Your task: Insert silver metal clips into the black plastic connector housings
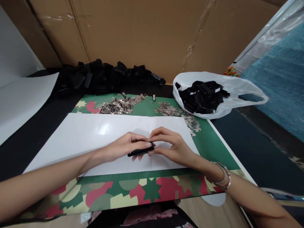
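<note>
Above the white sheet point(78, 136), my left hand point(128, 145) is closed round a small black plastic piece point(140, 151), its thumb lying along the top. My right hand point(174, 145) meets the right end of the same piece, with thumb and fingers pinched near its tip. Whether the right fingers also hold a small part is hidden. Behind the sheet lie a heap of small shiny metal pieces point(121, 105) and a second, flatter spread of them point(169, 109). A small metal thimble-like cup point(154, 97) stands between the two.
A long pile of black plastic pieces point(95, 76) lies along the cardboard wall point(142, 34). At the right, a white plastic bag point(234, 98) holds more black pieces point(204, 96). A curled white sheet point(26, 101) is at the left. The green patterned board point(213, 142) lies under the work.
</note>
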Demonstrator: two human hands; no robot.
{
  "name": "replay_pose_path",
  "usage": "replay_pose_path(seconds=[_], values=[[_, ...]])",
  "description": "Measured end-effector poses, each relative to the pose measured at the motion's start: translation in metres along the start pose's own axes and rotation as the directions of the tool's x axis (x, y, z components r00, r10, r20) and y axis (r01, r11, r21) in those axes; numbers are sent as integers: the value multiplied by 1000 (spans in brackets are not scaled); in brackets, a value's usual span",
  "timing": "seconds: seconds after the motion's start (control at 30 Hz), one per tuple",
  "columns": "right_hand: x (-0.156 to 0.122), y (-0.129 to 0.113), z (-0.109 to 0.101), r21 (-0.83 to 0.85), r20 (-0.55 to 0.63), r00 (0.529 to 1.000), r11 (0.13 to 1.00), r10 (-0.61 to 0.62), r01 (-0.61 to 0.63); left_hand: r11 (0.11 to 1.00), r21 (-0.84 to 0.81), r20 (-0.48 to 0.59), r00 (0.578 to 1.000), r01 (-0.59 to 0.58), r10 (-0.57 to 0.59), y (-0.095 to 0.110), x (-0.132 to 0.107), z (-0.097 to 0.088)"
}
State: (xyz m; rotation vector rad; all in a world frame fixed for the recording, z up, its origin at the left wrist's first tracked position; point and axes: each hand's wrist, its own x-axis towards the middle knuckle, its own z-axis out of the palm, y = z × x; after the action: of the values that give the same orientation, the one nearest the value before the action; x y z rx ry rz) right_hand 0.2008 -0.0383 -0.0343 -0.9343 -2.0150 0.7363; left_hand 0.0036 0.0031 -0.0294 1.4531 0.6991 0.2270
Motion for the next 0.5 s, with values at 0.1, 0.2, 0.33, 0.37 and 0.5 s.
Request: replay_pose_path(seconds=[0.1, 0.2, 0.33, 0.37, 0.5], values=[[0, 1, 1, 5, -4, 1000, 1000, 3, -3, 1000, -6, -2, 1000, -4, 4, -1, 0, -1], [0, 0, 1, 1, -6, 1000, 1000, 8, -8, 1000, -2, -6, 1000, -1, 1, -1, 0, 0], [1, 0, 2, 2, -9, 1000, 1000, 9, -9, 1000, 10, -30, 1000, 0, 1, -3, 1, 1], [1, 0, 2, 2, -11, 1000, 1000, 7, -7, 1000, 12, -33, 999, 0, 0, -3, 1, 1], [2, 0, 2, 2, -14, 1000, 1000, 9, -9, 1000, 3, -35, 999, -6, 6, -4, 2, 2]])
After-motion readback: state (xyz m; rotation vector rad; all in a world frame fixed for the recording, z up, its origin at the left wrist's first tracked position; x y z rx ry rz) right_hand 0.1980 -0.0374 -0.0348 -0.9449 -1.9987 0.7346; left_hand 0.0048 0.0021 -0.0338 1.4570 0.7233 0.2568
